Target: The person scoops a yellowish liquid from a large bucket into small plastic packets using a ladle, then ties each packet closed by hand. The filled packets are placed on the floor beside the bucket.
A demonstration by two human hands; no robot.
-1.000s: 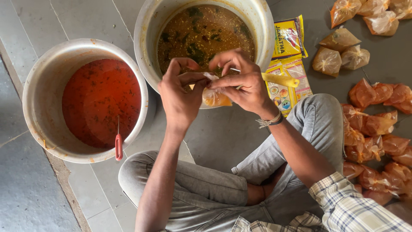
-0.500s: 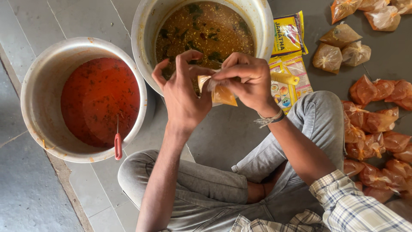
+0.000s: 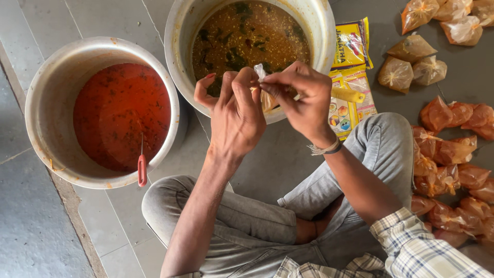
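My left hand [image 3: 234,113] and my right hand [image 3: 301,98] meet over the near rim of a big steel pot [image 3: 177,56] of brownish-green curry. Between them is a small clear plastic bag [image 3: 267,100] filled with the brown curry. My left hand wraps around the bag's body, mostly hiding it. My right hand's fingertips pinch the bag's twisted neck, which sticks up white above my left thumb.
A second steel pot [image 3: 41,87] of red gravy stands at the left, with a red-handled ladle [image 3: 142,170] leaning in it. Yellow printed packets [image 3: 352,46] lie right of the curry pot. Several tied filled bags [image 3: 447,149] cover the floor at the right. My crossed legs [image 3: 247,221] sit below.
Both hands have shifted slightly right and up over the curry pot's rim. The bag's neck is now pulled up and pinched in my right fingers; my left hand covers more of the bag.
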